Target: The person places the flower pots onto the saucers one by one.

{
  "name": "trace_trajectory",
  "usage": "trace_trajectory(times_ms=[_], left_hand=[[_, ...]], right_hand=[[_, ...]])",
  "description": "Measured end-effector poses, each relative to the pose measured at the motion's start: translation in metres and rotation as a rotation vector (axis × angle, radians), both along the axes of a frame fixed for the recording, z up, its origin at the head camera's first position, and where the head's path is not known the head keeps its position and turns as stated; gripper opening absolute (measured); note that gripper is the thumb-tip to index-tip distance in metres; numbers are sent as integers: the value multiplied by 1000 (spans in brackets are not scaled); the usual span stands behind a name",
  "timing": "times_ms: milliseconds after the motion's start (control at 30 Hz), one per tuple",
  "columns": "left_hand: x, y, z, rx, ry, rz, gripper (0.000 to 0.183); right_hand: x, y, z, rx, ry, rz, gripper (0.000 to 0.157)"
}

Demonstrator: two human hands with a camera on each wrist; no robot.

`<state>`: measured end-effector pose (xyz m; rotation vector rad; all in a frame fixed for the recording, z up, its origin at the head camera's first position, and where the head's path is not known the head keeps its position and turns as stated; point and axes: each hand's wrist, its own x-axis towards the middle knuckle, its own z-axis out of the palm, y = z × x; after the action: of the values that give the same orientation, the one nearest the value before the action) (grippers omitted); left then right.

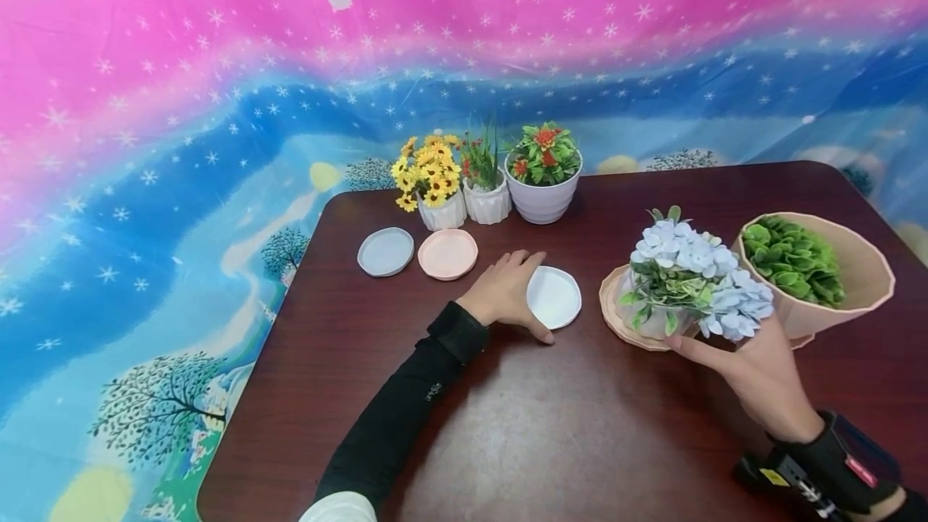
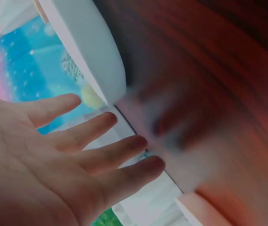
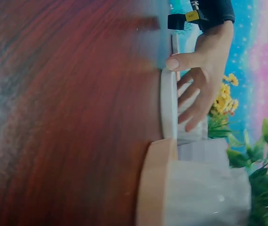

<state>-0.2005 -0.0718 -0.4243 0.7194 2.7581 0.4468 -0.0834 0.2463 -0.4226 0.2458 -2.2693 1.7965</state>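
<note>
My left hand (image 1: 511, 292) reaches round the left side of a small white saucer (image 1: 554, 298), with thumb at its near edge and fingers at its far edge. In the left wrist view its fingers (image 2: 119, 153) are spread and fairly straight. My right hand (image 1: 761, 373) is at a white pot (image 1: 656, 319) of pale blue flowers (image 1: 685, 252), which stands on a scalloped beige saucer (image 1: 616, 321). The right thumb is by the pot's lower front; the other fingers are hidden behind the blossoms, so I cannot tell how they lie.
A large beige pot (image 1: 863, 272) with green leaves (image 1: 793, 260) stands at right. Grey (image 1: 386, 252) and pink (image 1: 448, 254) saucers lie to the left. Behind them stand yellow flowers (image 1: 431, 167), a small grassy plant (image 1: 487, 200) and a red-flowered pot (image 1: 545, 200). A patterned cloth (image 1: 449, 31) hangs behind.
</note>
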Motion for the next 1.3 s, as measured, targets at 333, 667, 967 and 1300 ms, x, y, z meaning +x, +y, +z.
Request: trace_trajectory(times_ms=[333,667,967,1300], left_hand=[[-2,-9,-1,62,-71,38,133],[-2,-12,1,93,-98,54,130],[-3,-16,0,100,-110,60,125],[-6,-19,1,134,-132,51,120]], right_hand=[[15,-10,33,-126,243,-113,118],[16,-54,104,-361,679,17,112],[-15,-96,124,-486,633,138,110],[-86,-135,117,-289,346,28,99]])
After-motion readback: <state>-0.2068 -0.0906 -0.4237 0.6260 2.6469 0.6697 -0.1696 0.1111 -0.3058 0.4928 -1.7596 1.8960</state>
